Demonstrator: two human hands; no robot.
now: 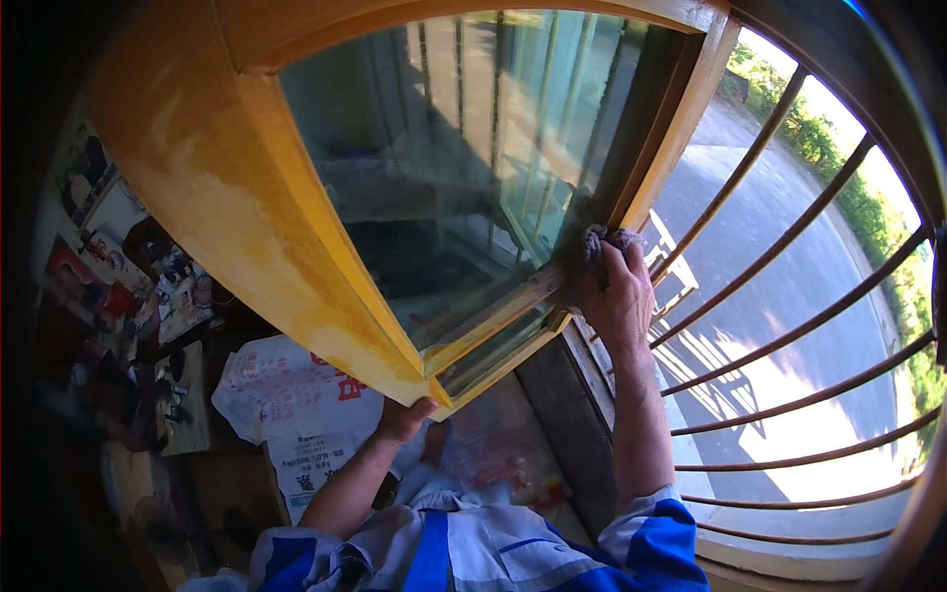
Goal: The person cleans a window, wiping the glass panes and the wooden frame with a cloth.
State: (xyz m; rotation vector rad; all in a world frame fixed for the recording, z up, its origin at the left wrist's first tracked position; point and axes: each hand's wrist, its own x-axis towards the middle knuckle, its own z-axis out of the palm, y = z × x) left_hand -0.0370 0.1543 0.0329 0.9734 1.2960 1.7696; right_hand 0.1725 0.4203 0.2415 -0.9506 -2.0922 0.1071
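A yellow wooden window sash (286,227) with a large glass pane (434,168) stands tilted in front of me. At its lower corner my left hand (404,419) grips the frame, thumb on the edge and the other fingers mostly hidden. My right hand (614,291) is closed on a dark, crumpled cloth (595,245). It presses that cloth to the glass near the pane's lower right corner, beside the frame. Bars and a bright outdoor scene reflect in the pane.
Rusty metal bars (789,395) curve across the window opening on the right, with a paved road and greenery beyond. White printed sacks (296,395) lie below at the left. Farther left is a cluttered table (182,306). A dark wooden ledge (562,395) runs beneath the sash.
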